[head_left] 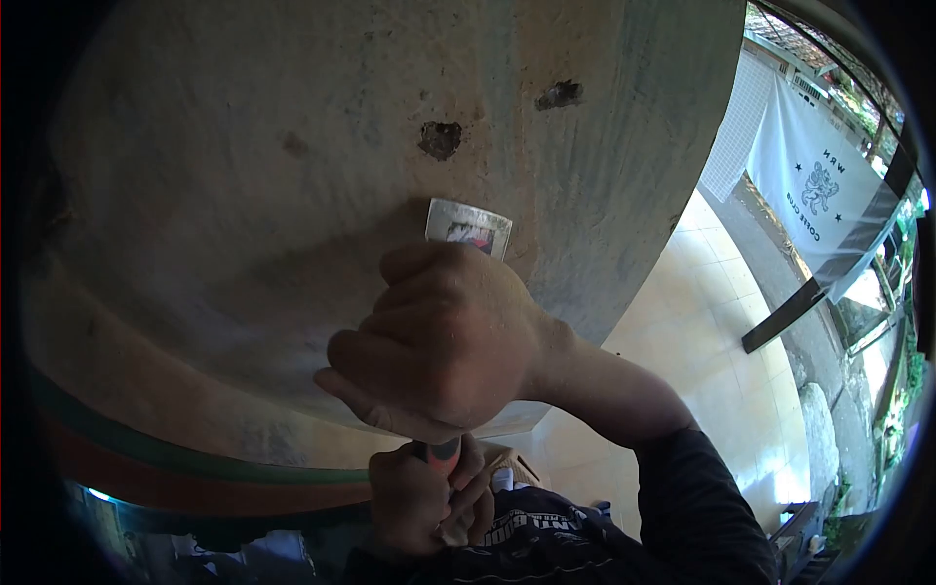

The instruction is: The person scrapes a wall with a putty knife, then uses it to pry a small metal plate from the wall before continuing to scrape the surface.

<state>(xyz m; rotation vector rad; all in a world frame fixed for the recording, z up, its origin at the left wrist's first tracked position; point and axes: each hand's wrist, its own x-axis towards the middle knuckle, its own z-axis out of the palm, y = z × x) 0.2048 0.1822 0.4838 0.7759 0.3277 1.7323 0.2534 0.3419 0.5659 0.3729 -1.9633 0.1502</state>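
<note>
A scraper with a flat, worn metal blade (470,223) points up along a stained, plastered wall (322,195). My right hand (444,341) is closed in a fist around it just below the blade, hiding the middle of the tool. Lower down, an orange and black handle (445,456) shows between the fingers of my left hand (419,502), which are wrapped around it. The handle appears to belong to the same scraper, though the join is covered. Beyond the blade, the wall has a dark chipped hole (441,139) and a second gouge (559,95).
Green and reddish-brown bands (195,468) run along the wall at lower left. Pale floor tiles (702,302) lie to the right. A white printed banner (809,185) hangs farther off by a dark post (783,317).
</note>
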